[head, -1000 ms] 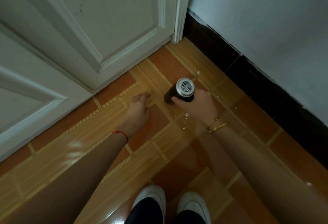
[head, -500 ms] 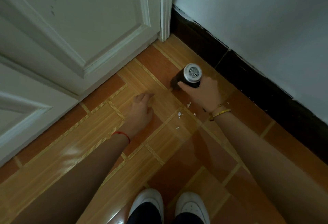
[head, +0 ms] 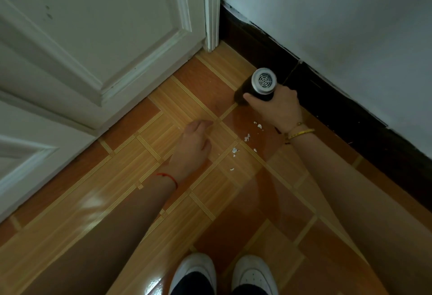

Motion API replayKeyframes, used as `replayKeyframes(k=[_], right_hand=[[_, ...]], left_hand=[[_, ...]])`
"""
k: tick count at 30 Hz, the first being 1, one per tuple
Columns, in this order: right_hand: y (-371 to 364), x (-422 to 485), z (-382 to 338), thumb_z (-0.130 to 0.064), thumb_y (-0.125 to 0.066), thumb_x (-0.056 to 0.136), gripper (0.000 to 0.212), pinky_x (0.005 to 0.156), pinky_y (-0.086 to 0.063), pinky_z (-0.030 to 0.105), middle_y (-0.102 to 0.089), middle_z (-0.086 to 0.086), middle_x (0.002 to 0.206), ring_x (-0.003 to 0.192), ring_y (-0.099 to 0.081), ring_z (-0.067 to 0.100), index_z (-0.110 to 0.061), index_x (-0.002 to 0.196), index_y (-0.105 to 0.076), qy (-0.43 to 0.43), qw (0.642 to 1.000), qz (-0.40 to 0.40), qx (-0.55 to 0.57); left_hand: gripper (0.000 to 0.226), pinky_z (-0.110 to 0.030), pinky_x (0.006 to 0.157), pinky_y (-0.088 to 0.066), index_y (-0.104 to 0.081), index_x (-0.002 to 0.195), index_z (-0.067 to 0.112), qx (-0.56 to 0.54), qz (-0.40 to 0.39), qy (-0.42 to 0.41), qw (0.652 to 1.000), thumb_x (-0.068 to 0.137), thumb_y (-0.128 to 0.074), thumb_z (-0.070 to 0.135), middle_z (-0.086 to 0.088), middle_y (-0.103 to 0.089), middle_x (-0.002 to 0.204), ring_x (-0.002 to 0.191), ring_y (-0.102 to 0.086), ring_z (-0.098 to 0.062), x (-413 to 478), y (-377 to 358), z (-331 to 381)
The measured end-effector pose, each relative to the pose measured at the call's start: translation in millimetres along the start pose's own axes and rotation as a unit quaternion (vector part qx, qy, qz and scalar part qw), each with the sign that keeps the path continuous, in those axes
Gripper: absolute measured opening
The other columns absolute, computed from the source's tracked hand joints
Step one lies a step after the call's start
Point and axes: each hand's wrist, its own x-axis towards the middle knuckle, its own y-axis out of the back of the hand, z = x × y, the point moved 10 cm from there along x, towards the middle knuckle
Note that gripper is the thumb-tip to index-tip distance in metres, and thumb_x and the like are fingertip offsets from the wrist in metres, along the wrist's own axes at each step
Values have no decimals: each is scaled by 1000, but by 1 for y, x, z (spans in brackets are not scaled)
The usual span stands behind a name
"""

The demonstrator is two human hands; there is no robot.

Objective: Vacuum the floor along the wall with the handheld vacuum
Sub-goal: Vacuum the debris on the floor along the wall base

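On glossy orange-brown tiled floor beside black skirting, the right hand grips a black cylindrical handheld vacuum; the left hand rests loosely curled near white crumbs.

I take this for a room corner in a home. A white panelled wooden door with moulded trim meets a pale painted wall that has a dark, scuffed skirting board along its foot. The glossy orange and tan patterned floor tiles carry small white crumbs of debris, and a pair of white sneakers stands on them.
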Motion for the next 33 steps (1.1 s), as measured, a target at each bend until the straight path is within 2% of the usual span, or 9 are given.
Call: replayKeyframes(k=[3,6,9,13,20,23,26,29,33], right_hand=[[-4,-12,2,-56,-73,73,59,82,-52,24,-71,0,110,101,-66,10,-17,117,-65,16,999,-25,-11],[9,-26,14,-58,-72,73,59,83,-56,33,-72,1,109,102,-67,15,-17,115,-66,3,999,15,-32],[16,-40,25,-58,-72,73,57,80,-55,30,-72,1,106,98,-67,14,-18,113,-67,-13,999,18,-39],[8,-59,34,-56,-75,71,56,77,-58,30,-73,-2,101,93,-68,10,-18,111,-68,-28,998,-40,-30],[31,-77,41,-57,-73,73,55,77,-57,33,-73,-1,105,97,-68,15,-18,112,-67,-40,998,32,-47],[24,-80,39,-57,-73,72,55,77,-58,34,-73,-1,101,93,-68,15,-17,109,-68,-44,998,-14,-42],[9,-87,30,-55,-73,73,53,74,-55,24,-71,-3,96,90,-66,8,-17,110,-67,-26,996,-80,-19],[8,-94,22,-47,-75,77,51,67,-45,11,-64,-8,91,86,-59,4,-15,115,-65,-17,996,-84,-2],[3,-104,16,-48,-74,77,51,74,-53,18,-70,-5,99,92,-66,5,-18,117,-65,2,995,-93,18]], left_hand=[[52,-37,113,-36,-43,142,12,-2,-7,2,1000,92,-51,6,-8,-45,144,136,-37,-24,0,-4,-1],[52,-41,111,-38,-44,141,11,3,-10,0,1000,91,-52,5,-8,-46,142,135,-37,-26,1,-7,-1],[52,-41,110,-38,-45,140,12,9,-11,0,1000,89,-52,4,-8,-48,141,134,-39,-26,1,-9,1],[53,-48,108,-39,-45,139,10,20,-24,-5,1000,87,-53,3,-9,-48,140,133,-40,-28,2,-14,4],[54,-48,111,-36,-45,140,9,36,-36,-23,998,86,-53,4,-10,-47,142,136,-38,-29,-1,-19,15],[54,-49,111,-36,-45,140,9,52,-38,-28,998,87,-52,3,-10,-45,145,137,-36,-30,-3,-20,15],[54,-49,112,-36,-44,141,9,61,-37,-27,997,88,-50,1,-10,-44,146,139,-34,-30,-3,-19,15],[52,-50,112,-35,-45,141,9,54,-31,-30,998,90,-46,-1,-10,-45,146,138,-35,-30,-4,-17,17],[54,-51,113,-34,-45,141,10,50,-24,-29,998,89,-43,-2,-10,-43,148,140,-35,-29,-8,-15,14]])
